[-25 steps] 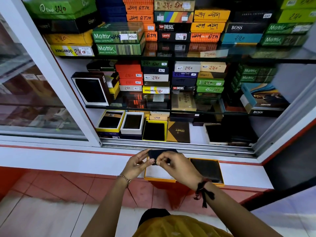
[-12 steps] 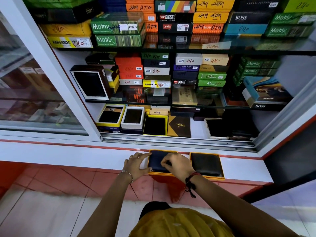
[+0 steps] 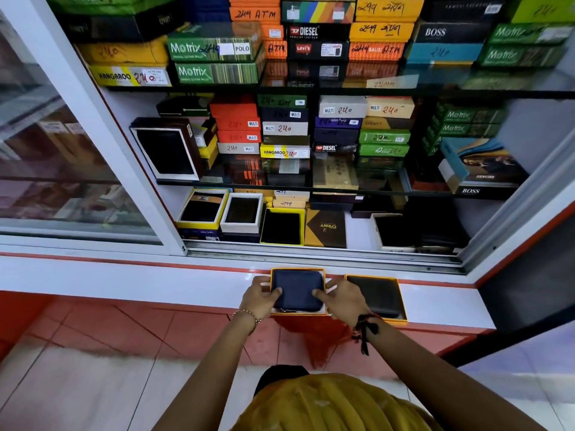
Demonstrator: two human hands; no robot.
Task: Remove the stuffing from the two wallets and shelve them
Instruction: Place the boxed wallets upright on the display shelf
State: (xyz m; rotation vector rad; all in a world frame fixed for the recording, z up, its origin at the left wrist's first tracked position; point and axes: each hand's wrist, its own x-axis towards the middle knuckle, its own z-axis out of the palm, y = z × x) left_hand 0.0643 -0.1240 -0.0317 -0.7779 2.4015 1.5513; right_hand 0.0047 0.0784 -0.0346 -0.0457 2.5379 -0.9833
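A dark blue zip wallet [image 3: 297, 289] lies in an orange-rimmed box [image 3: 298, 270] on the white ledge. My left hand [image 3: 259, 296] holds the box's left side, thumb resting on the wallet. On the right side my right hand [image 3: 342, 298] does the same, its thumb on the wallet's right edge. A black wallet [image 3: 375, 295] lies in a second orange-rimmed box [image 3: 403, 301] just to the right, partly covered by my right hand.
The white ledge [image 3: 155, 281] runs along the front of an open display cabinet. Its bottom shelf [image 3: 359, 236] holds open wallet boxes, with a gap at middle right. Glass shelves above carry stacked boxes. A sliding glass door [image 3: 62, 150] covers the left.
The blue wallet was held up in both hands above the ledge; it has come down into the left box. Both hands have moved to the box's sides.
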